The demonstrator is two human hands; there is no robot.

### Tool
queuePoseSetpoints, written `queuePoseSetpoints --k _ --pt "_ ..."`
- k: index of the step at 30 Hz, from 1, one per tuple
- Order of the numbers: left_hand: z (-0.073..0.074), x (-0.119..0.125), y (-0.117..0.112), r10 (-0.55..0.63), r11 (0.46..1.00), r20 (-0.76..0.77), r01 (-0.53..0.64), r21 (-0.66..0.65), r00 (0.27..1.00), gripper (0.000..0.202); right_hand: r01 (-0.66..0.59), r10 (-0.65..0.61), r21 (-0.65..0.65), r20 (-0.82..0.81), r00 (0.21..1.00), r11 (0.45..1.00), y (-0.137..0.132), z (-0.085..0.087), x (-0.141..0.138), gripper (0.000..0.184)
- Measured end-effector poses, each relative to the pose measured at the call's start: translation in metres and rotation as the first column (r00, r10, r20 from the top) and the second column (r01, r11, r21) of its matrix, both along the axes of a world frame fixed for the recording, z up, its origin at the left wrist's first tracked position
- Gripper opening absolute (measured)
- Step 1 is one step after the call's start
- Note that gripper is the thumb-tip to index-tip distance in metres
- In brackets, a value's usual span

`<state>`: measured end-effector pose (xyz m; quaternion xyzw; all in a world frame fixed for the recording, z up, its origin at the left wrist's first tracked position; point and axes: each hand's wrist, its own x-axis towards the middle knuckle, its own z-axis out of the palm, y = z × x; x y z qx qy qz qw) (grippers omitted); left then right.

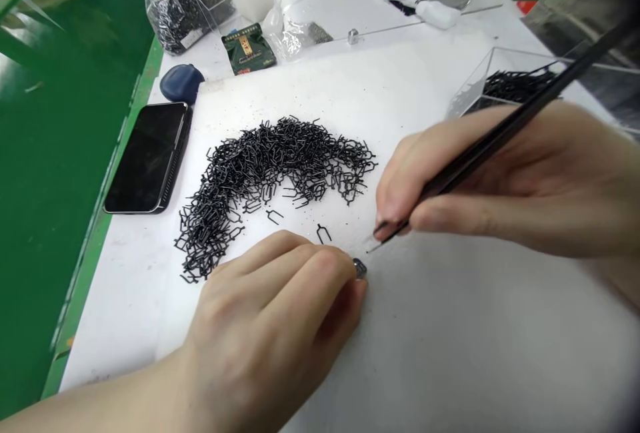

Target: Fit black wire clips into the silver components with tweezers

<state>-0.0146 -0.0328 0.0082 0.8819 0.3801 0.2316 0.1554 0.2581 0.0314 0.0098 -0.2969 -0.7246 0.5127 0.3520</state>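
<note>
My left hand [280,313] rests low over the white work surface, thumb and fingers pinched together. Between the fingertips sits a small shiny metal piece [359,268], mostly covered by the fingers. Black tweezers [475,153] lie in my right hand [520,186], closed round them like a pen, with the fine tip just above and right of the metal piece, apart from it. Beyond my left hand spreads a curved heap of small black forked pieces [270,153]. One loose forked piece [324,233] lies close to my left knuckles.
A phone [147,156] and a dark blue rounded object [181,82] lie at the left edge. Behind are a bag of black pieces [185,10], a green packet [249,48] and a small metal nut-like part [353,36]. A clear box [470,83] holding black pieces stands right.
</note>
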Motion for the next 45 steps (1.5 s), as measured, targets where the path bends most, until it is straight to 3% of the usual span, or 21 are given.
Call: queuePoseSetpoints --k 2,4,5,7,11,14,16,20,23,26,30,37,43,45 --pt "-0.002 0.001 0.0 -0.008 1.0 0.028 0.008 0.008 1.0 0.019 0.156 -0.159 0.156 0.01 0.987 0.975 -0.001 0.006 0.006 0.014" --pt "-0.004 0.002 0.0 -0.029 0.999 0.042 0.027 0.03 0.999 0.015 0.228 -0.295 0.366 0.139 0.945 0.902 0.001 0.012 0.018 0.011" --pt "-0.005 0.002 0.0 -0.031 0.998 0.055 0.028 0.055 0.998 0.014 0.206 -0.343 0.457 0.239 0.909 0.865 0.002 0.014 0.025 0.008" --pt "-0.008 0.002 0.0 -0.021 0.996 0.068 0.015 0.085 0.997 0.012 0.076 -0.308 0.517 0.379 0.872 0.852 0.005 0.017 0.041 0.011" --pt "-0.009 0.003 0.003 -0.028 0.999 0.113 0.026 0.023 0.993 0.018 -0.102 -0.193 0.449 0.564 0.803 0.888 0.001 0.015 0.061 0.038" --pt "-0.006 0.004 0.003 -0.053 0.998 0.143 0.057 -0.022 0.988 0.019 -0.048 -0.199 0.328 0.679 0.706 0.944 -0.011 0.014 0.062 0.039" --pt "-0.005 0.005 0.0 -0.083 0.996 0.148 0.086 -0.015 0.985 0.019 -0.019 -0.21 0.302 0.706 0.676 0.953 -0.018 0.017 0.059 0.04" --pt "-0.008 0.006 -0.007 -0.109 0.991 0.153 0.119 -0.062 0.982 0.024 -0.013 -0.226 0.362 0.61 0.76 0.932 -0.017 0.029 0.039 0.035" --pt "-0.013 0.006 -0.009 -0.104 0.991 0.16 0.115 -0.062 0.982 0.022 -0.064 -0.139 0.324 0.565 0.813 0.944 -0.009 0.033 0.01 0.024" --pt "-0.015 0.008 -0.009 -0.1 0.993 0.158 0.108 -0.043 0.982 0.02 -0.121 -0.028 0.246 0.527 0.849 0.962 -0.005 0.028 -0.023 0.022" --pt "-0.016 0.01 -0.009 -0.075 0.996 0.171 0.082 -0.033 0.982 0.018 0.021 -0.133 0.202 0.56 0.818 0.979 -0.006 0.012 -0.05 0.016" --pt "-0.02 0.008 -0.009 -0.081 0.996 0.141 0.087 -0.034 0.987 0.015 0.134 -0.172 0.109 0.538 0.825 0.985 -0.01 -0.005 -0.059 0.011" --pt "-0.017 0.006 -0.005 -0.091 0.995 0.201 0.098 -0.027 0.975 0.024 0.12 -0.126 0.043 0.469 0.874 0.992 -0.008 0.018 -0.049 0.017" --pt "-0.015 0.007 -0.003 -0.095 0.99 0.248 0.118 -0.077 0.964 0.019 0.206 -0.222 0.082 0.388 0.895 0.975 -0.01 0.022 -0.036 0.023"
